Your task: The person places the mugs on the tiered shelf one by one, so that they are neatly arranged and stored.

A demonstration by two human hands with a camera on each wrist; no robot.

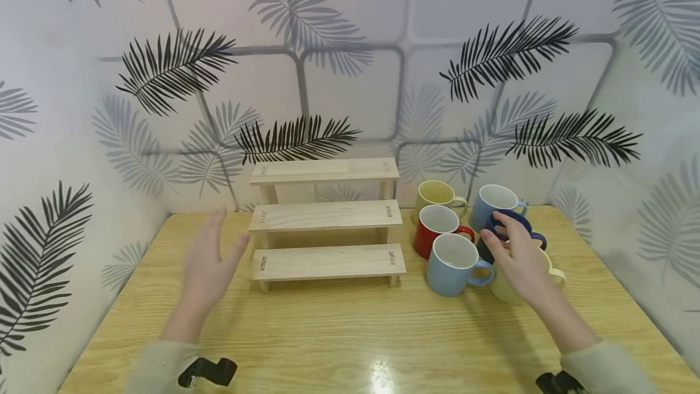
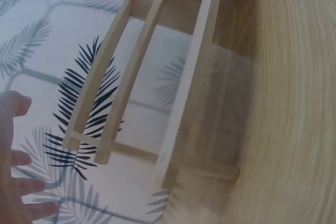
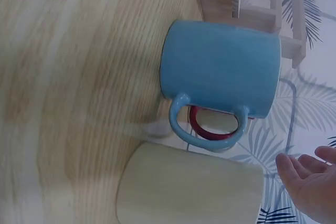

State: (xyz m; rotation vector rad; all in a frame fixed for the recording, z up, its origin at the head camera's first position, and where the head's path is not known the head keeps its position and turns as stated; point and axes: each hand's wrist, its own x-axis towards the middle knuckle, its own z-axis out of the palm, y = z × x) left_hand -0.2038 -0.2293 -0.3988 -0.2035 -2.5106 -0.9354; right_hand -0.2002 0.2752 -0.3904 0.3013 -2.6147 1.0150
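Observation:
My left hand [image 1: 209, 263] is raised to the left of a three-tier wooden shelf [image 1: 328, 263], fingers apart from it and holding nothing. Over the mugs at the right hovers my right hand [image 1: 518, 263], its fingers loosely bent with nothing in them. Below and behind it are a pale yellow mug [image 1: 505, 287] and a dark blue mug [image 1: 526, 224], both partly hidden by the hand. A light blue mug [image 3: 220, 69] stands nearest to the shelf's front, handle turned right in the head view. Behind it are a red mug [image 1: 425, 239] and a yellow mug [image 1: 422, 199].
Another light blue mug [image 1: 482, 208] stands at the back right, near the patterned wall [image 1: 350, 96]. Shelf and mugs share a wood-grain table [image 1: 328, 333], with walls along its back and sides. Black straps [image 1: 208, 371] circle both wrists.

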